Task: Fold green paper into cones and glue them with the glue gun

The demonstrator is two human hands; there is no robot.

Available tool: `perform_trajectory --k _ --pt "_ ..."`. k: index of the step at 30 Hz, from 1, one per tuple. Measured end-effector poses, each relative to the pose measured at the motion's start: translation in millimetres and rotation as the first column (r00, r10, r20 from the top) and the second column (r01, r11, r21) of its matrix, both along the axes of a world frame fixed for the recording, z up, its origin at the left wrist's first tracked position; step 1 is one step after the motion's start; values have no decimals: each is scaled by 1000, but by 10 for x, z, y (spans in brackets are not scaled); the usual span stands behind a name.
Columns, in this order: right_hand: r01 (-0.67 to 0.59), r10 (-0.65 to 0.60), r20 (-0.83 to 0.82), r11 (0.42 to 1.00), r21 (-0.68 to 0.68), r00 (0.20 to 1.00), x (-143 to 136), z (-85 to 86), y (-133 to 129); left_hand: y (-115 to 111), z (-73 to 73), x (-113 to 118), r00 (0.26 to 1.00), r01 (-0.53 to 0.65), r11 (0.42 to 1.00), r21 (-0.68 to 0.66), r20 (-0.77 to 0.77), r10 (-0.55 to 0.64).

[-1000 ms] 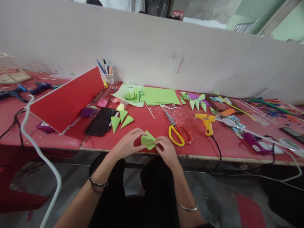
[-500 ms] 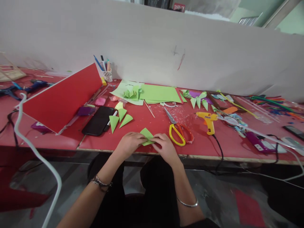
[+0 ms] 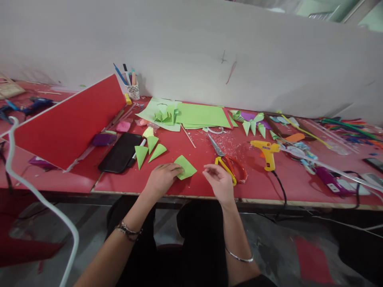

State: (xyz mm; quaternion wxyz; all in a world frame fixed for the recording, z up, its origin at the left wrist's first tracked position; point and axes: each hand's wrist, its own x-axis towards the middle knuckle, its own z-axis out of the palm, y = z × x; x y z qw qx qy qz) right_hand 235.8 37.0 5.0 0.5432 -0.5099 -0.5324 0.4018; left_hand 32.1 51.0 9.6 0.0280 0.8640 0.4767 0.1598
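A small square of green paper (image 3: 186,167) lies near the table's front edge. My left hand (image 3: 164,179) pinches its left corner. To the right of the paper and apart from it, my right hand (image 3: 220,181) hovers with curled fingers, thumb and fingertips close together; whether anything tiny is between them cannot be made out. Just behind that hand lie scissors (image 3: 223,159) with yellow and red handles. Several green paper cones (image 3: 141,156) rest beyond my left hand, beside a black phone (image 3: 119,153) and a marker (image 3: 138,153).
A yellow glue gun (image 3: 267,153) lies to the right, its cord hanging over the edge. Green sheets (image 3: 203,115) and folded green paper pieces (image 3: 253,124) are at the back. A red board (image 3: 72,119) leans at left near a pen cup (image 3: 133,91).
My right hand has let go of the green paper and moved right, toward the scissors. More of the paper shows now. My left hand stays at its left corner.
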Motion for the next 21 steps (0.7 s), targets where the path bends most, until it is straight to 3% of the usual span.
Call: perform_trajectory --k 2,7,14,21 --pt "8 -8 0 1000 -15 1000 17 -10 2 10 -32 -13 999 5 1000 8 32 -5" --pt "-10 -2 112 994 108 994 57 -8 -1 18 -90 -63 994 24 1000 6 102 -24" --pt "-48 24 216 993 106 976 18 12 28 34 -89 -76 990 48 999 -22 136 -44" --pt "-107 43 417 986 131 908 -43 34 20 45 -94 -92 986 53 999 -9 159 -50"
